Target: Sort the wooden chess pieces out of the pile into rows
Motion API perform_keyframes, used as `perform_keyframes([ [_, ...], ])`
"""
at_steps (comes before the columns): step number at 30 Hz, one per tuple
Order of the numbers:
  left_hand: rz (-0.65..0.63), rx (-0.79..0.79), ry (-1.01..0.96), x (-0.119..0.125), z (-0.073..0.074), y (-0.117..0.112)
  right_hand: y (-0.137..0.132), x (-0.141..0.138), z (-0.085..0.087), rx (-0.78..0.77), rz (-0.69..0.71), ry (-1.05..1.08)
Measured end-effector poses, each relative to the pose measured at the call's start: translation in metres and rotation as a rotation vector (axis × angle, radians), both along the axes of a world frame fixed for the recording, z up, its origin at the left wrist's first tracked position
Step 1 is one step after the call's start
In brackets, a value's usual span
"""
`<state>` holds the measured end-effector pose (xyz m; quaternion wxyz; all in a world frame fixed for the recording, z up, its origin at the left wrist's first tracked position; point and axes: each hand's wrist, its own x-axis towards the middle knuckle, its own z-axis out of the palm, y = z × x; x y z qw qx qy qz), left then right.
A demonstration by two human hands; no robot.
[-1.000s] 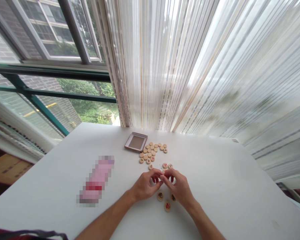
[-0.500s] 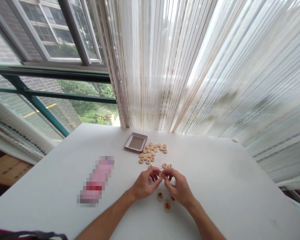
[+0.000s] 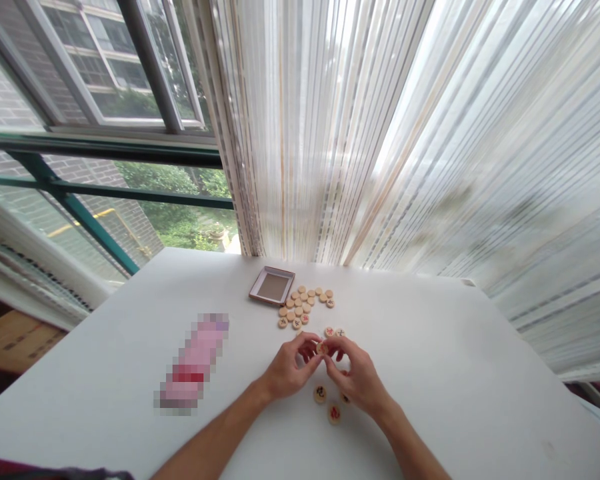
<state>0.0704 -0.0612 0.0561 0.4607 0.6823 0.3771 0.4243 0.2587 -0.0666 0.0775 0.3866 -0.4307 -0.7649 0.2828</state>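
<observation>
A round wooden Chinese chess piece with a red character is pinched between the fingertips of both my hands. My left hand grips it from the left, and my right hand from the right. Below the hands lie a black-marked piece and a red-marked piece; another is partly covered by my right hand. Just beyond my fingers are a red piece and a black piece. One more, by my left fingers, is mostly hidden.
Farther back, several wooden pieces form a loose cluster, many with blank sides up. A shallow square tray touches or nearly touches them. To the left on the white table lies a pixelated pink item. Curtains hang behind.
The held piece has turned slightly, so its red character now shows more clearly. Both hands stay in nearly the same place.
</observation>
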Motion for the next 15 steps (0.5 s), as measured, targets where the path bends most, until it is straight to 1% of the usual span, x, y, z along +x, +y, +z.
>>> perform_keyframes([
  [8, -0.028, -0.025, -0.056, -0.0021, 0.0009, 0.0024, 0.0018, -0.002, -0.0034, 0.03, 0.005, 0.008],
  [11, -0.024, -0.052, -0.078, -0.002, -0.0007, 0.0034, 0.0019, -0.0025, -0.0048, 0.023, 0.002, 0.012],
  [15, -0.017, -0.083, -0.088, -0.001, -0.0038, 0.0039, 0.0022, -0.0027, -0.0074, 0.054, -0.004, 0.014],
])
